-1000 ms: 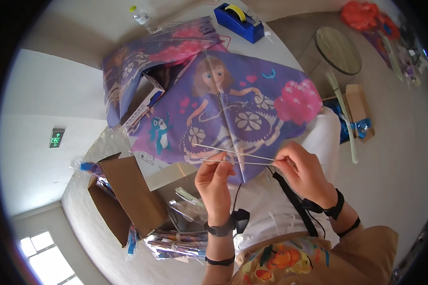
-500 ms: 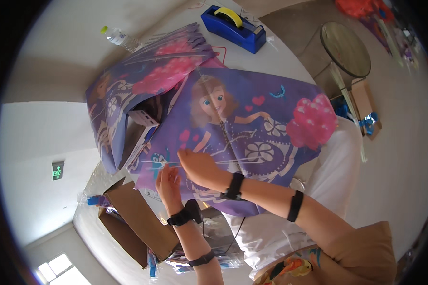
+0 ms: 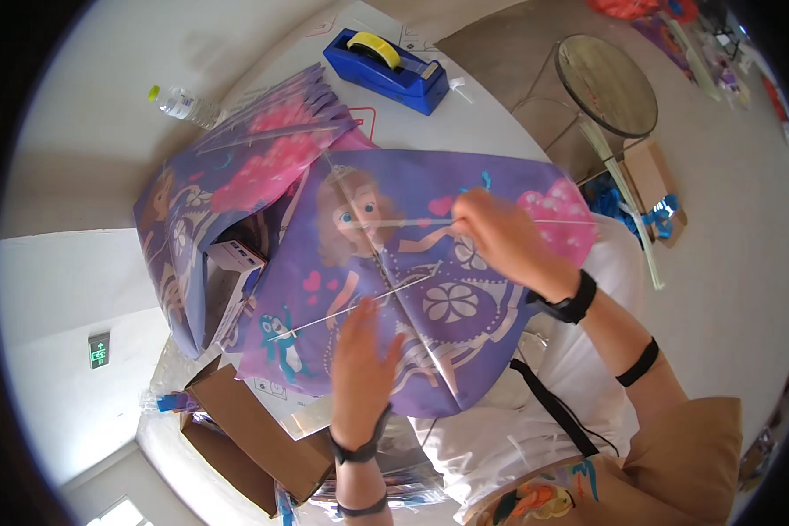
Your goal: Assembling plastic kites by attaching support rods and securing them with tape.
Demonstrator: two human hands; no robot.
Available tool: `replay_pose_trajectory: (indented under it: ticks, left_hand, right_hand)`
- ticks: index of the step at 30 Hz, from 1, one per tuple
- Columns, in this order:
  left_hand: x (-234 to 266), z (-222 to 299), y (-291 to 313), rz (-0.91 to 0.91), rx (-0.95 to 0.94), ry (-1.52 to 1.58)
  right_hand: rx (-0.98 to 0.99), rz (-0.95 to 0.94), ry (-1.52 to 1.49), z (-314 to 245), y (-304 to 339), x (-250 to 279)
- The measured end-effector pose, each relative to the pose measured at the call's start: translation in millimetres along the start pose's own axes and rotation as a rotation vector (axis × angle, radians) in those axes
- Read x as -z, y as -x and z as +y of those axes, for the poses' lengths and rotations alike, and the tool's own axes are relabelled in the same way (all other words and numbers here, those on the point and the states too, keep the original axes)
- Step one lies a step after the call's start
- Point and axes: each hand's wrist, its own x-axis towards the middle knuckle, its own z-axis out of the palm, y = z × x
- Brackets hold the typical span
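Note:
A purple kite (image 3: 416, 329) printed with a cartoon princess, pink hearts and balloons lies spread before me, partly over my lap. My right hand (image 3: 500, 241) is closed on a thin white rod (image 3: 408, 223), held level above the sheet's upper half. A second thin rod (image 3: 324, 317) slants across the kite from the blue printed figure at its left corner. Down the middle of the sheet runs a spine rod (image 3: 430, 359). My left hand (image 3: 359, 377), slightly blurred, is over the kite's lower left edge with fingers stretched out, holding nothing.
A pile of similar kites (image 3: 272, 167) lies on the left, with a small box (image 3: 237, 256) under its fold. Behind are a blue tape dispenser (image 3: 386, 79) and a plastic bottle (image 3: 184, 106). A round stool (image 3: 607, 85) stands right; an open cardboard box (image 3: 263, 434) is lower left.
My hands were close together at the kite's left corner. The right hand has moved right and up with a rod; the left has moved down and right and spread its fingers.

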Motion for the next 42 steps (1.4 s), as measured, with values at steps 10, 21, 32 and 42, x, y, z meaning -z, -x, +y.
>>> replay_pose_trajectory:
  ticks: [10, 21, 32, 42]
  left_hand:
    - [-105.4, -6.4, -131.8, 0.113, -0.186, -0.411]
    - [-82.5, -37.4, -84.4, 0.112, -0.044, -0.389]
    - [-42.0, -119.3, -76.8, 0.223, 0.161, -0.249]
    - [-49.1, -114.3, -33.3, 0.138, 0.338, -0.511]
  right_hand:
    - [-0.113, 0.058, 0.062, 54.3, 36.4, 29.7]
    - [-0.032, 0.075, 0.093, 61.0, 29.9, -11.0]
    - [-0.081, 0.06, 0.218, 77.0, 53.0, -3.0]
    - [-0.056, 0.053, 0.214, 71.9, 48.0, -1.0]
